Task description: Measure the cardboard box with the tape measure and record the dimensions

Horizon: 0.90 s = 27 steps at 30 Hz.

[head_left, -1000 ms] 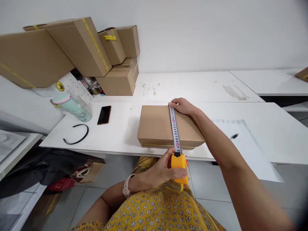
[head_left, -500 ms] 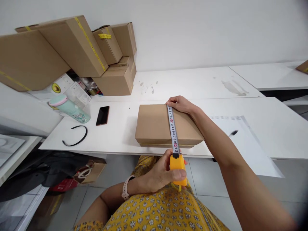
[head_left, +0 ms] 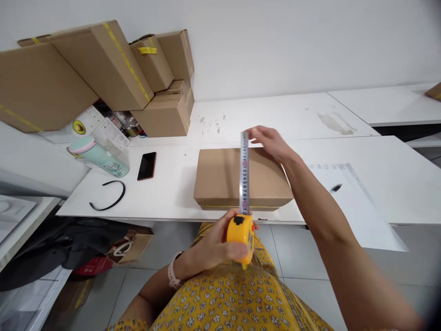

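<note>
My left hand is wrapped round the yellow case of a tape measure, held in front of the table's edge. From the case a silver metal blade with black and red numbers runs away from me, raised above a closed brown cardboard box. Beyond the box's far edge, my right hand has its fingertips closed at the blade's far end. The box lies flat near the front of the white table, and the blade's shadow falls on its top.
Several cardboard boxes are stacked at the back left. A mint bottle, a phone and a black headband lie on the left. Right of my arm are paper sheets with a black pen on them.
The blade has come up off the box top, and its far end has risen with my right hand. My left hand has moved the case slightly left and tilted it.
</note>
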Each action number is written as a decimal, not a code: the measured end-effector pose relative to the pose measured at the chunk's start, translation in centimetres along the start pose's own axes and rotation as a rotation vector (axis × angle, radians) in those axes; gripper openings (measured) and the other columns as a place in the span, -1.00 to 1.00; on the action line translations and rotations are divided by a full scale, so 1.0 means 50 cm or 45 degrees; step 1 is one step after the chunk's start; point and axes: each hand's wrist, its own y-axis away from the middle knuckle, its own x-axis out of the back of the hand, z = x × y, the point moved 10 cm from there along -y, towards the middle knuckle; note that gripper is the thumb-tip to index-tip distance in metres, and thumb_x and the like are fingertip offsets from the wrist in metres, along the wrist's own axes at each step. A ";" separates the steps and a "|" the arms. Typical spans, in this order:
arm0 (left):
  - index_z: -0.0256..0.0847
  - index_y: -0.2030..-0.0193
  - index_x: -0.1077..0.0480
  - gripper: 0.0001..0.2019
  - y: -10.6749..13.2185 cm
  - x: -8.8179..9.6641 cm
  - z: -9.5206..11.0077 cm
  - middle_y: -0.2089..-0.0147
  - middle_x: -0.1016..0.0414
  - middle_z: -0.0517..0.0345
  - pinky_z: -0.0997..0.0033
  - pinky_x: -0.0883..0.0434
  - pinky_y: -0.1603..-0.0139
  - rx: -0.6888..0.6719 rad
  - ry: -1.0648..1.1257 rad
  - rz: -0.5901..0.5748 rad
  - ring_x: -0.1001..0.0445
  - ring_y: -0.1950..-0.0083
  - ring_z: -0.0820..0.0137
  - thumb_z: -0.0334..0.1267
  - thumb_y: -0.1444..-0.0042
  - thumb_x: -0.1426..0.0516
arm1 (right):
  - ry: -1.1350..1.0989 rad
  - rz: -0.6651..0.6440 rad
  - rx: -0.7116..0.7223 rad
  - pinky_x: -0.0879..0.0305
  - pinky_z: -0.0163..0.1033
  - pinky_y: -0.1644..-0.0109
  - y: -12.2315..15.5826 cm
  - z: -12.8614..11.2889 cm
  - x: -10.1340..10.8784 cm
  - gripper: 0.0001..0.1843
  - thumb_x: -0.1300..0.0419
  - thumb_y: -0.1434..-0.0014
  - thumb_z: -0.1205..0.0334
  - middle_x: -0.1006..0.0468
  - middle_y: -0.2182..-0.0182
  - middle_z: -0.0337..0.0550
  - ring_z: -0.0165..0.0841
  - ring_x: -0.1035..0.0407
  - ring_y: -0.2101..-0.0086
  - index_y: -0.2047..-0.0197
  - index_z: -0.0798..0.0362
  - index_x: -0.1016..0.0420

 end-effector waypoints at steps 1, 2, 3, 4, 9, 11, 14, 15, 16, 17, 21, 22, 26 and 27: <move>-0.10 -0.12 -0.32 -0.35 0.017 0.013 0.023 -0.13 -0.36 -0.03 0.31 -0.58 0.27 -0.081 -0.056 0.020 -0.51 0.18 0.33 -0.11 0.09 -0.45 | -0.067 0.186 0.020 -0.39 -0.13 0.02 0.023 -0.002 0.045 -0.54 -0.09 -0.30 -0.20 -0.58 0.16 -0.08 -0.30 -0.44 0.15 0.14 0.01 -0.59; -0.07 -0.15 -0.34 -0.32 0.037 0.035 0.048 -0.19 -0.34 -0.04 0.30 -0.59 0.23 -0.183 -0.123 0.080 -0.51 0.15 0.31 -0.13 0.11 -0.46 | -0.106 0.374 0.024 -0.41 -0.13 0.04 0.058 0.003 0.091 -0.52 -0.07 -0.32 -0.21 -0.57 0.20 -0.10 -0.31 -0.45 0.17 0.13 0.00 -0.59; -0.04 -0.18 -0.34 -0.30 0.059 0.063 0.072 -0.28 -0.29 -0.05 0.28 -0.60 0.20 -0.288 -0.199 0.178 -0.51 0.12 0.30 -0.13 0.12 -0.46 | -0.117 0.544 0.009 -0.42 -0.13 0.07 0.103 0.014 0.132 -0.51 -0.06 -0.33 -0.22 -0.55 0.27 -0.12 -0.32 -0.45 0.22 0.12 -0.01 -0.59; -0.01 -0.20 -0.35 -0.29 0.084 0.099 0.095 -0.37 -0.22 -0.05 0.27 -0.61 0.19 -0.395 -0.266 0.310 -0.51 0.12 0.29 -0.13 0.12 -0.45 | -0.097 0.684 -0.030 -0.43 -0.13 0.12 0.154 0.030 0.164 -0.50 -0.06 -0.32 -0.23 -0.52 0.35 -0.15 -0.34 -0.44 0.29 0.14 -0.01 -0.59; -0.02 -0.16 -0.35 -0.33 0.143 0.265 0.076 -0.41 -0.23 -0.10 0.21 -0.65 0.24 -0.423 -0.360 0.769 -0.59 0.19 0.28 -0.10 0.12 -0.44 | 0.080 0.653 -0.386 -0.42 -0.08 0.23 0.378 0.141 0.146 -0.34 0.10 -0.37 -0.31 -0.45 0.46 -0.19 -0.32 -0.34 0.42 -0.10 0.01 -0.53; -0.05 -0.14 -0.33 -0.32 0.130 0.298 0.039 -0.16 -0.45 -0.05 0.20 -0.65 0.25 -0.309 -0.320 0.770 -0.60 0.20 0.23 -0.07 0.13 -0.44 | 0.060 0.472 -0.403 -0.43 -0.08 0.26 0.419 0.157 0.087 -0.27 0.14 -0.36 -0.34 -0.46 0.44 -0.19 -0.32 -0.35 0.44 -0.27 0.00 -0.40; -0.07 -0.13 -0.32 -0.30 0.112 0.312 0.031 0.09 -0.48 0.07 0.22 -0.65 0.26 -0.279 -0.319 0.722 -0.61 0.17 0.17 -0.07 0.15 -0.45 | 0.001 0.377 -0.313 -0.40 -0.14 0.41 0.426 0.127 0.037 -0.21 -0.07 -0.27 -0.35 -0.48 0.37 -0.17 -0.35 -0.32 0.50 -0.38 -0.04 -0.26; -0.08 -0.14 -0.32 -0.29 0.109 0.311 0.044 0.08 -0.48 0.07 0.23 -0.65 0.28 -0.311 -0.333 0.711 -0.61 0.18 0.17 -0.06 0.16 -0.45 | -0.022 0.375 -0.281 -0.36 -0.16 0.47 0.417 0.108 0.033 -0.17 -0.14 -0.22 -0.34 -0.47 0.37 -0.19 -0.36 -0.30 0.52 -0.40 -0.05 -0.23; -0.08 -0.16 -0.32 -0.26 0.108 0.310 0.062 0.05 -0.47 0.06 0.23 -0.65 0.30 -0.351 -0.353 0.700 -0.61 0.19 0.18 -0.05 0.17 -0.45 | -0.037 0.379 -0.255 -0.32 -0.18 0.52 0.404 0.089 0.034 -0.14 -0.20 -0.19 -0.31 -0.44 0.40 -0.21 -0.37 -0.27 0.54 -0.42 -0.07 -0.20; -0.08 -0.17 -0.31 -0.24 0.106 0.309 0.082 0.03 -0.46 0.04 0.23 -0.65 0.31 -0.392 -0.378 0.689 -0.61 0.21 0.18 -0.03 0.18 -0.45 | -0.041 0.385 -0.236 -0.29 -0.20 0.55 0.389 0.069 0.039 -0.11 -0.24 -0.17 -0.28 -0.40 0.45 -0.25 -0.37 -0.24 0.56 -0.44 -0.09 -0.16; -0.08 -0.19 -0.32 -0.25 0.094 0.306 0.153 -0.01 -0.44 0.04 0.19 -0.65 0.33 -0.498 -0.477 0.679 -0.61 0.22 0.20 -0.02 0.17 -0.42 | 0.062 0.398 -0.256 -0.23 -0.23 0.55 0.325 0.020 0.063 -0.21 -0.29 -0.17 -0.19 -0.34 0.52 -0.32 -0.37 -0.22 0.55 -0.39 -0.16 -0.24; -0.09 -0.18 -0.32 -0.28 0.091 0.303 0.165 -0.04 -0.44 0.02 0.19 -0.65 0.32 -0.515 -0.484 0.685 -0.61 0.22 0.21 -0.03 0.15 -0.41 | 0.108 0.401 -0.275 -0.24 -0.23 0.52 0.312 0.017 0.067 -0.28 -0.28 -0.17 -0.19 -0.39 0.50 -0.29 -0.36 -0.25 0.53 -0.33 -0.17 -0.30; -0.09 -0.17 -0.31 -0.34 0.094 0.259 0.201 -0.30 -0.32 -0.08 0.31 -0.61 0.27 -0.659 -0.573 0.734 -0.56 0.18 0.32 -0.14 0.09 -0.39 | 0.426 0.510 -0.155 -0.40 -0.10 0.27 0.271 -0.014 0.090 -0.49 -0.23 -0.20 -0.21 -0.52 0.13 -0.06 -0.19 -0.43 0.21 -0.10 -0.12 -0.47; -0.08 -0.19 -0.30 -0.32 0.095 0.238 0.203 -0.33 -0.30 -0.08 0.36 -0.59 0.26 -0.696 -0.606 0.709 -0.54 0.17 0.35 -0.17 0.09 -0.40 | 0.506 0.537 -0.061 -0.41 -0.02 0.14 0.261 -0.033 0.093 -0.53 -0.22 -0.22 -0.19 -0.49 0.00 0.01 -0.12 -0.42 0.05 -0.06 -0.10 -0.49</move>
